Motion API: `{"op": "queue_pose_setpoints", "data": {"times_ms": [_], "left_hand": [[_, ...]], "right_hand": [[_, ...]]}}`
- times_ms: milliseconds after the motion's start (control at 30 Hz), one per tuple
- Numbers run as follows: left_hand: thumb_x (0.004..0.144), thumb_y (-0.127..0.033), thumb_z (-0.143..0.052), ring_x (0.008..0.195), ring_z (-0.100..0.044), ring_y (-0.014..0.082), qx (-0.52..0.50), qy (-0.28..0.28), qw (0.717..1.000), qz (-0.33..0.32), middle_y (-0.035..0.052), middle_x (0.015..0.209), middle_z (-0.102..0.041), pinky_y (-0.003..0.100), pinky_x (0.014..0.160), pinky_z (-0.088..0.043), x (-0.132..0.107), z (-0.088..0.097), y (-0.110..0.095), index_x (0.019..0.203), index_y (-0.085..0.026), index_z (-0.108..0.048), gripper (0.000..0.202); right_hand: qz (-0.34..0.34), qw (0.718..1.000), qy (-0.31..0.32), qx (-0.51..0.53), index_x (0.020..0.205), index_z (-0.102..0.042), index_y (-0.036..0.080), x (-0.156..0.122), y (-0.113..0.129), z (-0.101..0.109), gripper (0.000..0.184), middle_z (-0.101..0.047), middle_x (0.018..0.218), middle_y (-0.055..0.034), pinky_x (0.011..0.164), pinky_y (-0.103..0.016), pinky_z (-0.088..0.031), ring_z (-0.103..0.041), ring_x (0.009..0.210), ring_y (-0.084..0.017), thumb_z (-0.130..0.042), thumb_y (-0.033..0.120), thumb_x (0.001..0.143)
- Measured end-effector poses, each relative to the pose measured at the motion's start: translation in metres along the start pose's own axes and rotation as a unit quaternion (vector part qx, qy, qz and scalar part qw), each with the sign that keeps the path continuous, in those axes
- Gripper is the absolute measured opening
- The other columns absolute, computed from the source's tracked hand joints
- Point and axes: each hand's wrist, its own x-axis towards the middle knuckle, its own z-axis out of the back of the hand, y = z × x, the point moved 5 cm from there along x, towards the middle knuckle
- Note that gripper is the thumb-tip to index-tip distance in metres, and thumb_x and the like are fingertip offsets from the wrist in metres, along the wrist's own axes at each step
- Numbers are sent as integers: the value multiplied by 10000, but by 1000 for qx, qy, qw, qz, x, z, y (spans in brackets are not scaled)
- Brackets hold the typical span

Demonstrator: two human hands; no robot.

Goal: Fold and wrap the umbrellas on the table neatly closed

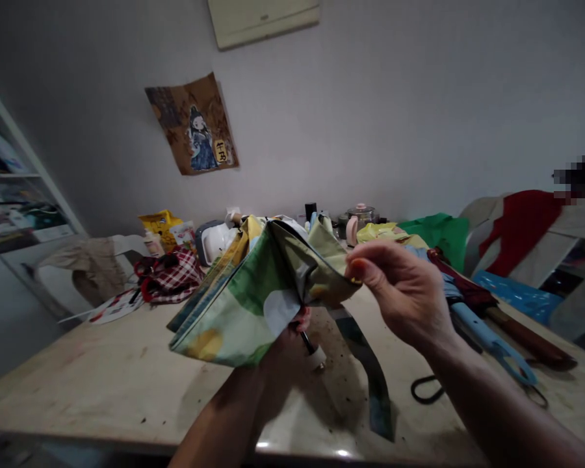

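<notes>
A green, cream and yellow patterned umbrella (244, 305) is held above the table, its canopy folded in loose pleats. Under the canopy, my left hand (301, 320) is closed around the shaft; the cloth hides most of its fingers. Below it show the dark shaft and a pale handle end (316, 357). My right hand (400, 286) pinches the canopy's edge between thumb and forefinger, on the right side. From the canopy hangs a dark strap (370, 370), its lower end near the tabletop.
Folded umbrellas, with a light blue handle (492, 341) and a brown handle (536, 338), lie on the table (102, 390) at right. A checked cloth (175, 276), a yellow bag (160, 227) and a glass-lidded pot (363, 213) stand toward the wall. Chairs flank both sides.
</notes>
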Motion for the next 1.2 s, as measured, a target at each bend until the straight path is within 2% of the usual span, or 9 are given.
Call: {"op": "queue_pose_setpoints", "data": {"times_ms": [67, 133, 333, 433, 533, 600, 733, 900, 1200], "left_hand": [[609, -215, -858, 509, -329, 38, -3, -6, 1000, -1, -29, 608, -482, 157, 419, -256, 2, -4, -2, 686, -142, -596, 283], [591, -226, -864, 504, -307, 29, -8, -21, 1000, -7, -41, 589, -439, 142, 418, -248, 4, -6, -6, 654, -132, -572, 313], [592, -62, -763, 474, -321, 19, -51, -105, 992, -47, -62, 575, -376, 115, 396, -234, 6, -2, -13, 653, -131, -525, 256], [613, -43, -747, 470, -318, 22, -63, -91, 994, -23, -63, 576, -368, 119, 398, -254, 5, -6, -7, 639, -136, -514, 252], [608, -49, -767, 492, -349, 33, -69, -82, 994, 10, -42, 594, -415, 124, 393, -253, 2, -6, 1, 629, -129, -540, 242], [583, -50, -790, 524, -391, 49, -73, -90, 993, 9, -21, 612, -459, 133, 393, -252, 2, -2, 4, 640, -124, -568, 241], [556, -50, -826, 547, -400, 56, -80, -113, 990, -3, -18, 652, -516, 136, 400, -239, 2, 2, 5, 713, -149, -616, 280], [588, -109, -845, 504, -316, 25, -97, -85, 992, 17, -11, 697, -536, 122, 386, -221, -1, -13, -2, 824, -141, -641, 313], [615, -192, -842, 453, -233, -10, -68, -41, 997, 13, -18, 691, -504, 97, 364, -169, 2, -16, -15, 830, -96, -600, 338]], "right_hand": [[18, 994, -102, -37, 805, -580, 184, 0, -1, 9, 244, -578, 689, 10, 563, -231, -433, -522, 594, -109, -665, 404, 867], [43, 987, -127, -89, 730, -540, 190, -2, -2, 7, 288, -528, 630, 27, 529, -233, -396, -473, 549, -100, -700, 404, 837], [160, 954, 86, -238, 841, -602, 181, -18, -12, -46, 132, -596, 757, -30, 626, -252, -416, -528, 665, -132, -518, 210, 939], [173, 903, 91, -383, 852, -625, 162, -21, -33, -62, 144, -596, 815, -80, 660, -301, -411, -536, 750, -195, -511, 199, 933], [116, 864, 100, -479, 834, -630, 136, -19, -59, -68, 133, -601, 847, -117, 658, -335, -408, -549, 806, -253, -639, 265, 866], [80, 869, 128, -470, 859, -642, 128, -20, -73, -72, 135, -616, 888, -125, 671, -334, -420, -567, 828, -257, -651, 263, 853], [35, 917, 159, -365, 905, -662, 143, -22, -87, -79, 142, -648, 943, -110, 711, -302, -439, -595, 832, -212, -525, 176, 896], [0, 960, 147, -238, 771, -622, 157, -16, -88, -75, 113, -625, 813, -64, 660, -272, -411, -563, 721, -166, -520, 124, 807], [35, 971, 134, -194, 643, -493, 177, -2, -64, -54, 118, -490, 647, 11, 594, -237, -319, -448, 612, -117, -545, 117, 731]]}}
